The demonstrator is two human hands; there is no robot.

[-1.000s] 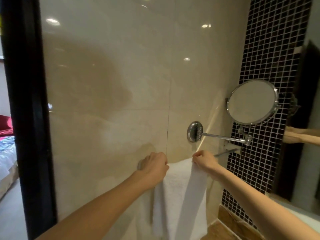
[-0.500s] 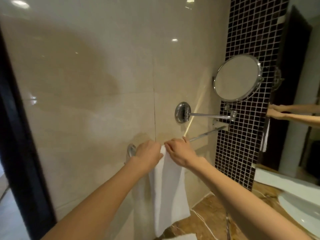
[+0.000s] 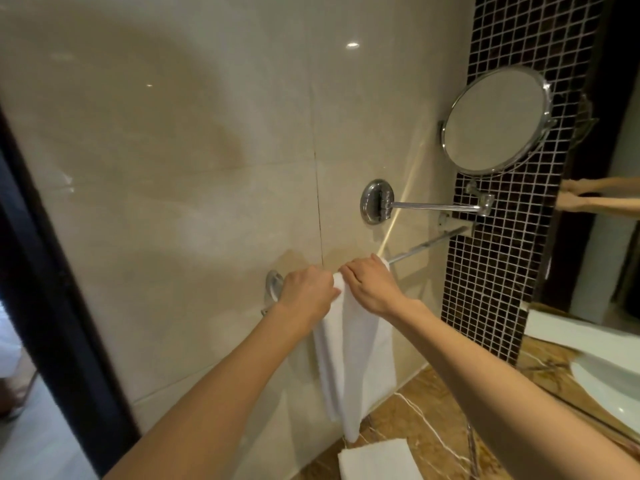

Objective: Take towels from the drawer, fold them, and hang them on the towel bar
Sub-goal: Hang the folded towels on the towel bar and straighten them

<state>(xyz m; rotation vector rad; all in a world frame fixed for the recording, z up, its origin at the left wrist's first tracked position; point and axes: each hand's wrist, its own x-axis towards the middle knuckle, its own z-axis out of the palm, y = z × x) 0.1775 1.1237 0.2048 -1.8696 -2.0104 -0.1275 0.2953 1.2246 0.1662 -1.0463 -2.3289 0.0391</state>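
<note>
both hands, left hand point(image 3: 306, 295) and right hand point(image 3: 372, 287), pinch the soft, light white terry towel point(image 3: 356, 358) at its fold over the chrome towel bar point(image 3: 424, 244), lower centre; best held there.

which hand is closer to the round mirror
Right. The right hand grips the towel on the bar, below and left of the mirror; the left hand grips the same towel beside it, farther left.

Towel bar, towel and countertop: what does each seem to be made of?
Towel bar: looks like polished chrome-plated metal, judging by its bright silver gleam.
Towel: white terry cloth, probably cotton; matte, soft, slightly nubby surface.
Countertop: glossy brown stone, likely marble, with thin white veins.
</note>
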